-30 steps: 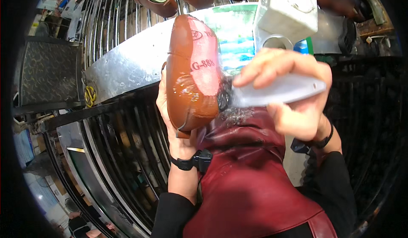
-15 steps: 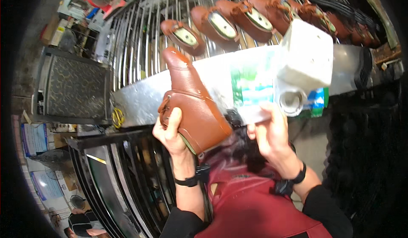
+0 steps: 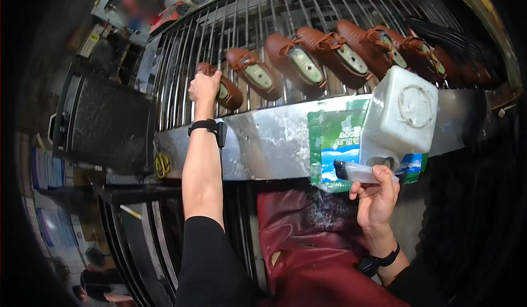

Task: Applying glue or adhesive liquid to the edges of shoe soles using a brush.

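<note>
My left hand (image 3: 204, 89) reaches far forward, closed on a brown leather shoe (image 3: 234, 99) that sits at the left end of a row on the metal bars. The shoe's pale insole shows in part, and my fingers cover its front. In my right hand (image 3: 379, 198) is a brush (image 3: 363, 172) with a whitish handle and dark bristles pointing left, pinched between thumb and fingers. Just behind the brush stands a white plastic container (image 3: 405, 112) with an opening low on its near side. Under it lies a green and blue plastic bag (image 3: 332, 134).
Several brown lace-up shoes (image 3: 301, 65) line the bar rack (image 3: 247, 10), with dark shoes at the far right. A metal ledge (image 3: 247, 153) runs along the near side. Yellow-handled scissors (image 3: 162, 165) hang at its left end, beside a black patterned panel (image 3: 107, 126). A dark red apron (image 3: 318, 252) covers my lap.
The brown shoe has gone from close before me to the rack's left end, with my left hand still on it. My right hand has shifted right and slightly down; its brush now shows clearly.
</note>
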The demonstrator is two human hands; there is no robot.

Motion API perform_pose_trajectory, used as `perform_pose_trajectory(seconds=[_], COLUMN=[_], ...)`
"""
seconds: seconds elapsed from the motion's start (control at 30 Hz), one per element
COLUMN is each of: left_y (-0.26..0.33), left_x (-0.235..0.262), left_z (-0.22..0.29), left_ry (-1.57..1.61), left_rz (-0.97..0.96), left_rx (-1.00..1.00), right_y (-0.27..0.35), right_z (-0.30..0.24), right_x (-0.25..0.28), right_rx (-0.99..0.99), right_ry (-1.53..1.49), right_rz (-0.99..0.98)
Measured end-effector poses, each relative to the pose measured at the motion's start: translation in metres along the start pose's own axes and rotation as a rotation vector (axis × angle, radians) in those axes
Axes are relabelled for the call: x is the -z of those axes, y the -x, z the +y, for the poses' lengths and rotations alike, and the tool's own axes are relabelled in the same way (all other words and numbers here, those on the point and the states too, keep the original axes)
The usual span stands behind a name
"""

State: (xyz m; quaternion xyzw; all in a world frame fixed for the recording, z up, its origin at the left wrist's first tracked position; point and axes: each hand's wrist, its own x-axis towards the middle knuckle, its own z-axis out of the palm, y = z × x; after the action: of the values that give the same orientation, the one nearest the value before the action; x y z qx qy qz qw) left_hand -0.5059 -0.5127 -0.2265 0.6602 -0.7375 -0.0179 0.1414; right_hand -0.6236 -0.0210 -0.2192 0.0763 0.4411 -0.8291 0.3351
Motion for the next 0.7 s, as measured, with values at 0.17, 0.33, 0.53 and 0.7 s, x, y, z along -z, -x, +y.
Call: perform_pose_trajectory(seconds=[0.17,0.33,0.53,0.7], left_y=[0.143,0.388,0.536,0.537], left_x=[0.105,0.446,0.556,0.497], left_z=[-0.100,-0.313,-0.441,-0.424], left_ry=[0.290,-0.406,-0.371,0.135], left_rz=[0.199,0.899,0.460,0.438], left_rx=[-0.067,0.309,0.938,0.770], right_y=[0.003,0.007,0.017,0.019], right_z=[-0.003,-0.007,0.011,0.001], right_x=[0.011,0.028,0.029,0.043], right_rx=[0.047,-0.075,-0.190,-0.165], right_ry=[0.014,-0.055,-0.105,-0.091], right_rz=[-0.049,-0.111,-0.237,-0.251])
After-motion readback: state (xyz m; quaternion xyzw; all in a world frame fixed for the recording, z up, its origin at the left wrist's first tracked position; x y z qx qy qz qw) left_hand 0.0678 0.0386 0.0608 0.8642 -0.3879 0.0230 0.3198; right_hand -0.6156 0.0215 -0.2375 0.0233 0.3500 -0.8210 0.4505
